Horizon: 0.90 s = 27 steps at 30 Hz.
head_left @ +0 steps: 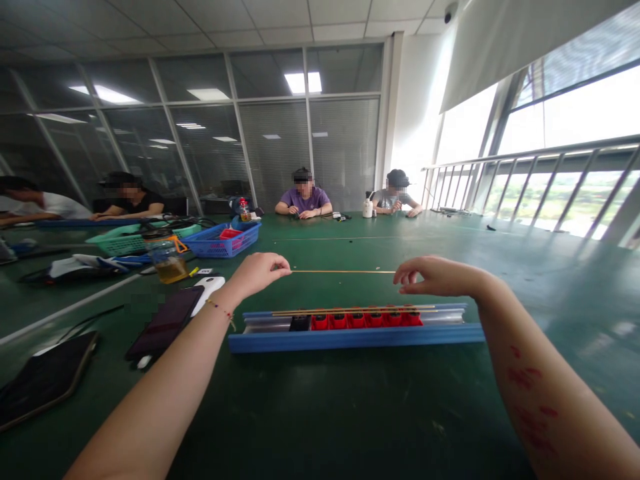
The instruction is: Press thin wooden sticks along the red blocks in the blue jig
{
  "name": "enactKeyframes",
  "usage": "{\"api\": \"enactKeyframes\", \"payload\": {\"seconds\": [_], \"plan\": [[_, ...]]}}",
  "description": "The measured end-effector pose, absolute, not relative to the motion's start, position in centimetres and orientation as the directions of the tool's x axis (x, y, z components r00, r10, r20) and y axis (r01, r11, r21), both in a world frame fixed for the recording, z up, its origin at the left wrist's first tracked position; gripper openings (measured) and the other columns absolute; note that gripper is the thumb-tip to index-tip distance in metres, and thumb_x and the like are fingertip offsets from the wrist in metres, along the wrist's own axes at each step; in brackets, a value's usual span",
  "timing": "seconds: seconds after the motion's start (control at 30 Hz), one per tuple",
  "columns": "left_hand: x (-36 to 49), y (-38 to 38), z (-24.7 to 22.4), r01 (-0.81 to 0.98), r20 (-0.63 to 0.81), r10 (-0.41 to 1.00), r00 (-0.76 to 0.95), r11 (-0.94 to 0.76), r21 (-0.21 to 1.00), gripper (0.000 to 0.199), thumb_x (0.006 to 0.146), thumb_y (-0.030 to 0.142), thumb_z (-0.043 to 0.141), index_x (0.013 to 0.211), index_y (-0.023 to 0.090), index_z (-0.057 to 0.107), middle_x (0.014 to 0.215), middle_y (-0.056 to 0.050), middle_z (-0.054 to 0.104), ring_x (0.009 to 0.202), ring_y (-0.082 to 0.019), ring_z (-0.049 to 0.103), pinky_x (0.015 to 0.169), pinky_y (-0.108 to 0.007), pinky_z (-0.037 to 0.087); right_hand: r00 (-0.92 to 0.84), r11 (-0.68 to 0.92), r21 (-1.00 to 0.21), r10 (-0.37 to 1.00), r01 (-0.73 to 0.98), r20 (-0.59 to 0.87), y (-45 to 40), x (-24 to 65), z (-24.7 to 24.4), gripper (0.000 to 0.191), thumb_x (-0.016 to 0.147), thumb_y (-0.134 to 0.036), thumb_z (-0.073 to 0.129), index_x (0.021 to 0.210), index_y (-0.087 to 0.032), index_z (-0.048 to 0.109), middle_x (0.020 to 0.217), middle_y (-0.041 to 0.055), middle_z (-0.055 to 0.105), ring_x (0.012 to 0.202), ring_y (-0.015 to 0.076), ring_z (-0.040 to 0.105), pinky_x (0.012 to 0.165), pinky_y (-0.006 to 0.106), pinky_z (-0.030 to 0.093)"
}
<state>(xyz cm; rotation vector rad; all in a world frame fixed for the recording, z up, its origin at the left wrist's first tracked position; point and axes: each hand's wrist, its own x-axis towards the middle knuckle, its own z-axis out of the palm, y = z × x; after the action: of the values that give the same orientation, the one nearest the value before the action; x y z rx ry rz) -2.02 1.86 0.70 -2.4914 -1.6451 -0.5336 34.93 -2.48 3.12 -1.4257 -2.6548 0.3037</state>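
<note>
A thin golden-brown rod [343,271] stretches level between my two hands, beyond the blue rail. My left hand [265,270] pinches its left end between thumb and fingertips. At the other end, my right hand [425,275] has its fingers curled around the rod, and the fingers partly hide the grip. Nearer to me lies a blue rail [357,339] with a silvery channel. Several red blocks [357,321] with dark tops sit in a row inside it, beside a black block [300,323] on their left. Similar thin rods [350,311] lie lengthwise over the row.
On the left of the green table [320,413] are a dark tablet [47,373], a dark phone-like device [165,323], a jar of amber liquid [169,260], a blue basket [223,241] and a green basket [130,239]. Several people sit at the far side.
</note>
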Motion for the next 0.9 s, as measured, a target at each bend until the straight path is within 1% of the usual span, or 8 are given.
{"api": "enactKeyframes", "payload": {"seconds": [0.07, 0.2, 0.33, 0.43, 0.57, 0.67, 0.77, 0.9], "plan": [[-1.7, 3.0, -0.9, 0.894, 0.313, 0.868, 0.384, -0.435, 0.109, 0.029, 0.075, 0.045, 0.048, 0.081, 0.023, 0.067, 0.080, 0.000, 0.066, 0.071, -0.015, 0.056, 0.059, -0.022, 0.034, -0.580, 0.551, -0.235, 0.811, 0.801, -0.072, -2.0, 34.3, 2.4, 0.034, 0.072, -0.043, 0.051, 0.097, -0.023, 0.064, 0.088, 0.0034, 0.066, 0.079, 0.0200, 0.059, 0.066, 0.028, 0.044], [-1.2, 4.7, -3.6, 0.878, 0.222, 0.880, 0.420, -0.456, 0.147, 0.024, 0.075, 0.040, 0.050, 0.079, 0.024, 0.066, 0.081, 0.000, 0.068, 0.075, -0.016, 0.059, 0.062, -0.022, 0.037, -0.613, 0.585, -0.196, 0.776, 0.787, -0.147, -1.1, 33.3, 1.0, 0.029, 0.070, -0.034, 0.053, 0.093, -0.023, 0.066, 0.085, 0.0021, 0.067, 0.074, 0.0184, 0.060, 0.061, 0.025, 0.043], [-1.2, 6.0, -5.5, 0.884, 0.138, 0.895, 0.424, -0.442, 0.150, 0.018, 0.072, 0.035, 0.054, 0.078, 0.023, 0.066, 0.081, 0.000, 0.068, 0.075, -0.015, 0.060, 0.062, -0.021, 0.039, -0.620, 0.589, -0.198, 0.760, 0.783, -0.194, -1.0, 32.7, 0.5, 0.027, 0.069, -0.025, 0.051, 0.090, -0.022, 0.067, 0.082, 0.0014, 0.068, 0.071, 0.0171, 0.060, 0.058, 0.023, 0.042], [-1.1, 6.6, -6.7, 0.887, 0.118, 0.896, 0.429, -0.442, 0.132, 0.014, 0.072, 0.027, 0.054, 0.080, 0.024, 0.065, 0.082, 0.000, 0.068, 0.077, -0.015, 0.060, 0.065, -0.022, 0.041, -0.634, 0.609, -0.178, 0.754, 0.773, -0.175, -1.3, 32.3, 0.4, 0.025, 0.070, -0.022, 0.048, 0.086, -0.021, 0.067, 0.079, 0.0016, 0.067, 0.068, 0.0169, 0.059, 0.056, 0.023, 0.040], [-1.1, 6.9, -7.8, 0.881, 0.096, 0.890, 0.447, -0.456, 0.128, 0.016, 0.071, 0.019, 0.053, 0.081, 0.024, 0.065, 0.086, 0.000, 0.067, 0.080, -0.015, 0.060, 0.069, -0.023, 0.042, -0.635, 0.626, -0.108, 0.763, 0.772, -0.122, -1.6, 31.9, 0.6, 0.021, 0.071, -0.019, 0.045, 0.082, -0.021, 0.063, 0.077, 0.0025, 0.066, 0.066, 0.0167, 0.057, 0.055, 0.024, 0.038], [-1.3, 7.0, -8.2, 0.881, 0.078, 0.892, 0.445, -0.452, 0.138, 0.017, 0.072, 0.020, 0.053, 0.083, 0.024, 0.065, 0.086, 0.000, 0.067, 0.081, -0.015, 0.060, 0.071, -0.022, 0.042, -0.602, 0.599, -0.066, 0.797, 0.798, -0.041, -1.6, 32.8, 1.3, 0.018, 0.071, -0.018, 0.045, 0.081, -0.020, 0.060, 0.078, 0.0032, 0.064, 0.069, 0.0168, 0.056, 0.056, 0.024, 0.037], [-1.4, 7.2, -8.2, 0.880, 0.063, 0.895, 0.442, -0.446, 0.162, 0.018, 0.073, 0.021, 0.052, 0.085, 0.024, 0.065, 0.088, 0.000, 0.067, 0.081, -0.014, 0.061, 0.071, -0.021, 0.043, -0.539, 0.540, -0.058, 0.842, 0.840, 0.027, -1.5, 34.9, 2.2, 0.014, 0.072, -0.021, 0.046, 0.081, -0.021, 0.057, 0.079, 0.0028, 0.063, 0.069, 0.0167, 0.055, 0.057, 0.024, 0.037], [-1.4, 7.5, -8.3, 0.874, 0.057, 0.893, 0.445, -0.448, 0.189, 0.020, 0.072, 0.020, 0.051, 0.084, 0.024, 0.066, 0.088, 0.000, 0.068, 0.082, -0.015, 0.061, 0.073, -0.022, 0.043, -0.485, 0.486, -0.060, 0.874, 0.872, 0.032, -0.1, 37.2, 1.5, 0.013, 0.071, -0.024, 0.048, 0.078, -0.022, 0.058, 0.077, 0.0022, 0.063, 0.068, 0.0170, 0.055, 0.057, 0.025, 0.037]]}}
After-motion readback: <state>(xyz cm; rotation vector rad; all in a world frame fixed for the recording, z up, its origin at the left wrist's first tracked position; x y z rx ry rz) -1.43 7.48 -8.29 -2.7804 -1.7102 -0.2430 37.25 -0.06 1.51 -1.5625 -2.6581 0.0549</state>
